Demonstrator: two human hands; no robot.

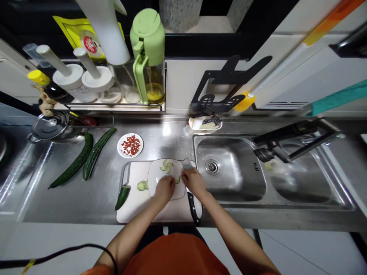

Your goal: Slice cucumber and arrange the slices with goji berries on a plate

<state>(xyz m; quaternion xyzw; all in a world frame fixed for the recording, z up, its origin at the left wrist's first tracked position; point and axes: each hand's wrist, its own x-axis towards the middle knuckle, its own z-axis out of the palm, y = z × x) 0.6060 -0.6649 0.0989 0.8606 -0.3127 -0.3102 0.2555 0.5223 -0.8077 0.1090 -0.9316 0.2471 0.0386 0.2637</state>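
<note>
A white square plate point(156, 172) rests on the cutting board point(134, 208), with thin cucumber slices point(166, 166) fanned out near its far side. Over the plate's near part is my left hand point(165, 188), its fingers curled closed. My right hand point(194, 181) is at the plate's right edge, fingertips pinched beside another cucumber slice point(177, 180). What either hand holds, if anything, is hidden. A knife with a black handle point(193, 208) lies along the board's right side, partly covered by my right hand. More slices point(142, 185) and a cut cucumber piece point(122, 196) lie on the board's left.
Two whole cucumbers point(96, 152) lie on the steel counter at left. A small white dish point(131, 146) of red bits stands behind the board. The double sink point(229, 172) and its black faucet point(282, 141) are at right. Above the counter, a rack holds an oil bottle point(149, 57) and jars.
</note>
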